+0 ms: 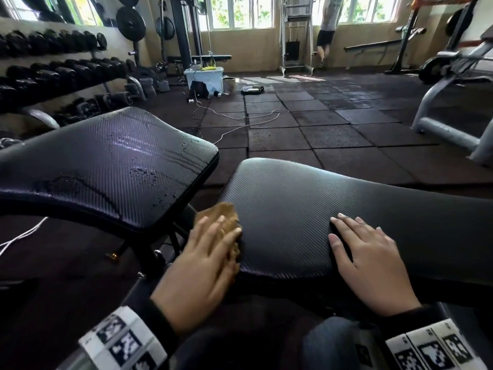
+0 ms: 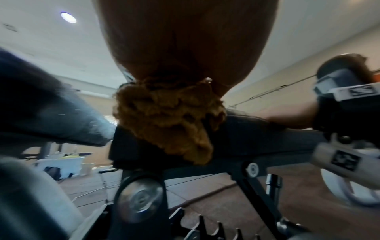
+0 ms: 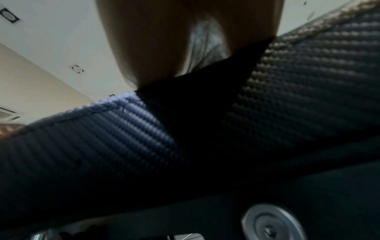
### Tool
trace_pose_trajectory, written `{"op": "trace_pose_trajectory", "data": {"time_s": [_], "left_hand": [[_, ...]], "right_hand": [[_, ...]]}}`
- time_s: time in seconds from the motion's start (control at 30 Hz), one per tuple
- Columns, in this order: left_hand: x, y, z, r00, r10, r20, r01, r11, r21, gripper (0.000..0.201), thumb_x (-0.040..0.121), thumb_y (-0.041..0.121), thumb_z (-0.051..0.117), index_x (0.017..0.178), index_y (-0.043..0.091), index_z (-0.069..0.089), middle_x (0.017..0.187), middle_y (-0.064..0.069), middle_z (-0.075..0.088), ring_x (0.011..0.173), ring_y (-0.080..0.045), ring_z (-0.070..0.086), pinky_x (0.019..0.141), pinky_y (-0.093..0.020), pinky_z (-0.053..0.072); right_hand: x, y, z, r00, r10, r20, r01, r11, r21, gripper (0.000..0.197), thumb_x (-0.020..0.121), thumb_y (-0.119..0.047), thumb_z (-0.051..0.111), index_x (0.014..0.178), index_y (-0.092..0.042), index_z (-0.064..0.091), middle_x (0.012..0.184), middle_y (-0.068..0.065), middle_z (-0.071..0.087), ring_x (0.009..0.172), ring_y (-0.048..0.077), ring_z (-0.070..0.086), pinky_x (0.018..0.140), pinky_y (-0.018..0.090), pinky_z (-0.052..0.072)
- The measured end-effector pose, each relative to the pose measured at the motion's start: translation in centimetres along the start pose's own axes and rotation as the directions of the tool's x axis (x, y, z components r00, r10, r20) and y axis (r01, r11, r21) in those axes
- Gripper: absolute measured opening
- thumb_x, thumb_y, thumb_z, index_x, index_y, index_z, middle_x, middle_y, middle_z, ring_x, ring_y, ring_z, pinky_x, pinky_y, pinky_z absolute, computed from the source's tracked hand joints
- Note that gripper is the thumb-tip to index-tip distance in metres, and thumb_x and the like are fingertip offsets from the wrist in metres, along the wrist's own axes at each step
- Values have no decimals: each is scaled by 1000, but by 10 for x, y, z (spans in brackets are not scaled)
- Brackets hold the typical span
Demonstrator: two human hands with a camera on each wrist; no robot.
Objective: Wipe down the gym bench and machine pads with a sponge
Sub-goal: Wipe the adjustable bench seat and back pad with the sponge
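Left grip (image 1: pixel 205 260) flat on sponge (image 1: pixel 221 212) at bench pad (image 1: pixel 293 209) edge.

Seen from under the wrist, the right hand (image 3: pixel 164 40) comes down from the top edge, its underside in shadow, and meets the bench pad (image 3: pixel 308 81) where skin and vinyl touch; a dark shadow spreads below that contact. How the fingers lie cannot be told from here. The pad's black vinyl has a ribbed, woven-looking texture (bluish on the left, browner along its right edge) and fills the middle of the picture, blurred. Beyond it on the left, far off, a pale ceiling (image 3: pixel 51 40) carries small square fittings. Near the bottom right sits a round silver metal cap (image 3: pixel 271 225) on the dark frame.
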State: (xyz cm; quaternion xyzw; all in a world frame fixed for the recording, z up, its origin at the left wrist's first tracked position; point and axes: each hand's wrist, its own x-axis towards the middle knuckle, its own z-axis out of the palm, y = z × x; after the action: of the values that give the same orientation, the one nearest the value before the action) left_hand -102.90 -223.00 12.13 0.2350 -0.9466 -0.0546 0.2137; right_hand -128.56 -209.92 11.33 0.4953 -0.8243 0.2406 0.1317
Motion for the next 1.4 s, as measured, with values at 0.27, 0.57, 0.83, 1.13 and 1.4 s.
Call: {"op": "trace_pose_trajectory", "data": {"time_s": [0.27, 0.57, 0.83, 1.13, 1.4], "left_hand": [[60, 20, 16, 977, -158, 146, 152, 987, 53, 60, 94, 50, 19, 146, 27, 41, 156, -8, 30, 148, -32, 15, 120, -49, 14], [34, -32, 6, 871, -491, -29, 446, 813, -373, 53, 94, 35, 41, 142, 12, 44, 143, -14, 44, 131, -19, 41, 106, -7, 17], [34, 25, 22, 991, -112, -78, 115, 993, 31, 52, 89, 37, 37, 131, 14, 60, 138, -11, 54, 133, -38, 44, 110, -56, 33], [61, -30, 2, 841, -536, 71, 537, 812, -230, 59, 91, 50, 47, 145, 24, 40, 150, -6, 37, 137, -23, 36, 113, -28, 25], [17, -23, 19, 809, -584, -74, 496, 745, -446, 65, 87, 50, 42, 142, 15, 44, 131, -6, 53, 120, -15, 49, 93, -2, 22]], "right_hand": [[-1, 3, 2, 1000, -12, 6, 12, 1000, -7, 60, 87, -50, 22, 127, -23, 58, 135, -5, 53, 129, 19, 46, 107, 45, 31], [0, 3, 3, 999, -34, -31, 33, 999, -8, 56, 87, -46, 27, 123, -20, 62, 130, -1, 58, 123, 23, 52, 103, 47, 36], [1, 2, 3, 999, -24, -23, 24, 1000, -4, 58, 86, -48, 26, 124, -20, 61, 131, -2, 57, 125, 22, 50, 104, 47, 35], [2, 6, 2, 1000, -20, -9, 20, 1000, 6, 60, 85, -52, 24, 125, -23, 59, 133, -6, 55, 127, 19, 48, 105, 45, 32], [-1, 4, 2, 1000, -17, 2, 17, 1000, -11, 56, 86, -47, 29, 125, -20, 59, 132, -3, 56, 126, 21, 49, 104, 46, 33]]}}
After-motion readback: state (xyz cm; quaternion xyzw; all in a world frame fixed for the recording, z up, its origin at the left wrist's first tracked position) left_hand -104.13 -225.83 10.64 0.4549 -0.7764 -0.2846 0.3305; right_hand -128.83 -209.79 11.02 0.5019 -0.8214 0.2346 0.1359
